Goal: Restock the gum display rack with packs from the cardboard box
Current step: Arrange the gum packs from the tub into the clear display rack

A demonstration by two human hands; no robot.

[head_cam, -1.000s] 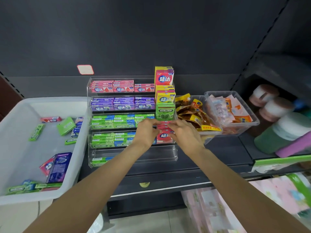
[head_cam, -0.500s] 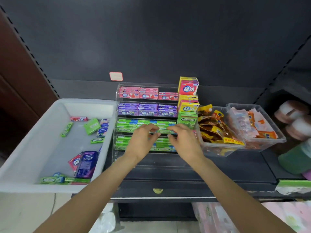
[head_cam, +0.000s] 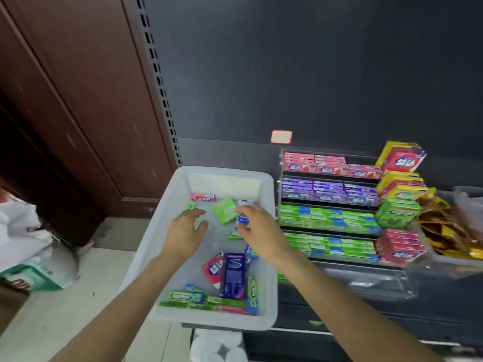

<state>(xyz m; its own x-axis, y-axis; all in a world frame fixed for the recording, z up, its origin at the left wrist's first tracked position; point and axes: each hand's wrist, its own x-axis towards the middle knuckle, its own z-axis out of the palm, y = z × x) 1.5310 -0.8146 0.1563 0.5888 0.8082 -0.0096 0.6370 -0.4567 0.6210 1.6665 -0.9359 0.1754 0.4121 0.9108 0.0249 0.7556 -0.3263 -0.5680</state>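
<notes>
White translucent plastic bin (head_cam: 167,205) on the left, just beside the clear acrylic tiered gum rack (head_cam: 281,199), holding loose gum packs. Both hands over the bin's far half. Left hand (head_cam: 184,232) palm down, fingers loosely curled and a little apart, thumb out to the right, gripping nothing visible. Right hand (head_cam: 257,226) with fingertips bent down at a small blue-and-white gum pack (head_cam: 242,220); whether pinching it or only touching, cannot tell.

Between the two hands, a flat green square gum pack (head_cam: 224,210), tilted. Near the bin's back wall, a slim red stick pack (head_cam: 203,197). Just under the right hand, a thin green stick pack (head_cam: 234,235), partly hidden. Nearer the front, a tall dark purple box with a silver S (head_cam: 233,275), overlapping a red-and-white pouch (head_cam: 213,267) on its left. Along the front wall, several green stick packs (head_cam: 180,296) lying flat.

On the rack, top tier with pink packs (head_cam: 313,163), next with purple packs (head_cam: 326,190), two lower tiers with green-and-blue packs (head_cam: 326,218). At the rack's right end, upright stacked boxes: red-and-yellow at the top (head_cam: 403,160), green in the middle (head_cam: 397,214), red at the bottom (head_cam: 400,248). Further right, a clear tub of yellow-and-brown snack bags (head_cam: 444,226), blurred.
</notes>
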